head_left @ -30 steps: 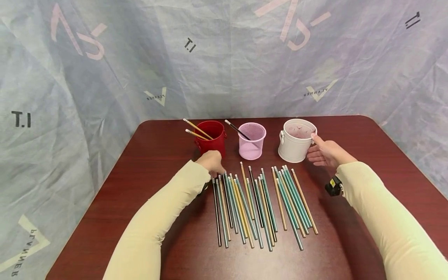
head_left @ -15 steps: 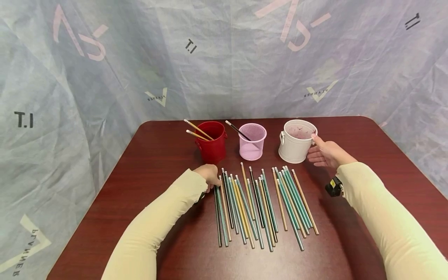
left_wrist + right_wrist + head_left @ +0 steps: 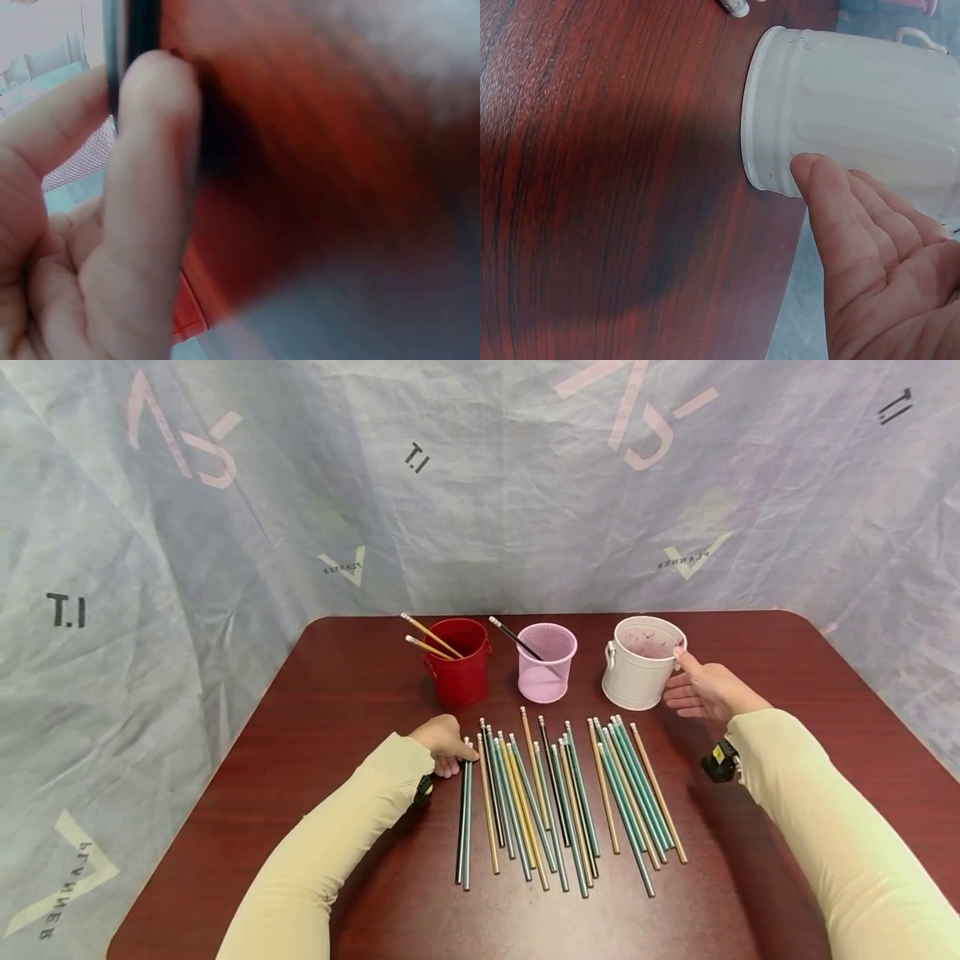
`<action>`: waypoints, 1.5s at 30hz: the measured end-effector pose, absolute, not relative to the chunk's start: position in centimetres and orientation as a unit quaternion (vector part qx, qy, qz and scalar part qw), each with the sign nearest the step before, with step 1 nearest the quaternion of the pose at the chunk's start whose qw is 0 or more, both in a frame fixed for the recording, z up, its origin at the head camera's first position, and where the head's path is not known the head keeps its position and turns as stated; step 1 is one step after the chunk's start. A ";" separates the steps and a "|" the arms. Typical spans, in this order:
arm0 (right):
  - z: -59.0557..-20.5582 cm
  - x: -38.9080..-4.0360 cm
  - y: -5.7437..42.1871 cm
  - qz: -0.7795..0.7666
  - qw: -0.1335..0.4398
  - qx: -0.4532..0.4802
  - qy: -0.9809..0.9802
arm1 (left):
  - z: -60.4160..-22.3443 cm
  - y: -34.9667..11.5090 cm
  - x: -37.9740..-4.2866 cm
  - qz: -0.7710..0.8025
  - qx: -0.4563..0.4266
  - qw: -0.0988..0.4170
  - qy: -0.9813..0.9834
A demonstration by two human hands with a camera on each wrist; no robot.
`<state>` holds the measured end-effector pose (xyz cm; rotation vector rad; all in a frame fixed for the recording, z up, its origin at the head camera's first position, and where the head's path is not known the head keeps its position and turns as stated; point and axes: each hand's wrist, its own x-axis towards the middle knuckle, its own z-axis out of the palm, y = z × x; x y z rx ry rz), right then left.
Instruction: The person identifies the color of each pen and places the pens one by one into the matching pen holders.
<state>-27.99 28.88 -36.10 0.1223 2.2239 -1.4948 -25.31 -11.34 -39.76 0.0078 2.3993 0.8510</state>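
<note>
In front of the pink cup (image 3: 543, 683) and to its left, the left hand (image 3: 438, 740) pinches a black pencil (image 3: 459, 835) and a teal pencil (image 3: 468, 835) near their eraser ends. A light, firm pinch should do, raised straight so the tan pencil (image 3: 488, 802) beside them isn't dragged. Right of the cup, the right hand (image 3: 708, 687) holds its fingers straight, thumb touching the white bucket (image 3: 633, 683) at its rim. Left of the cup, yellow pencils (image 3: 430, 648) slant over the red bucket (image 3: 461, 683) and could catch that left hand
</note>
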 end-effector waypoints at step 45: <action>-36.2 -28.0 29.0 -0.540 0.227 0.041 0.810 | -29.7 -12.1 -24.2 0.877 0.014 -0.203 0.436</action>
